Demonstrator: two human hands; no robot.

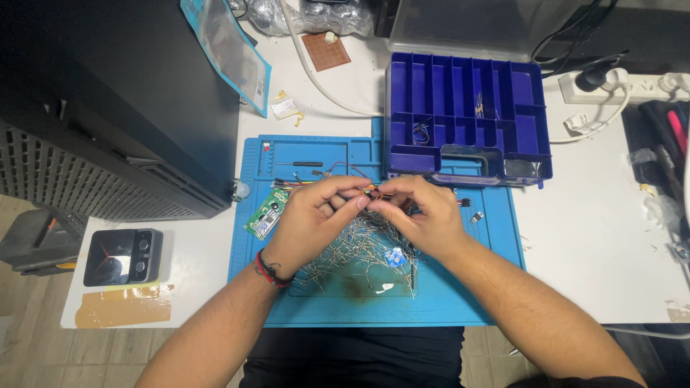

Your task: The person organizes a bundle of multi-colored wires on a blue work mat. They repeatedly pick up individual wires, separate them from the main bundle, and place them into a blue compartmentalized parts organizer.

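Wires point(368, 191), a small orange-red bundle, sit at frame centre, pinched between both hands' fingertips, long axis running left-right. Left hand point(313, 219) and right hand point(424, 215) meet over the loose leads point(359, 251) on the blue mat point(460, 302), equally near.

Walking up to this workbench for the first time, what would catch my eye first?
Two bare hands, left hand and right hand, meet at the middle of a blue work mat, pinching a small bundle of thin coloured wires over a heap of loose metal-legged components. Just behind the mat sits an open dark blue compartment box, mostly empty.
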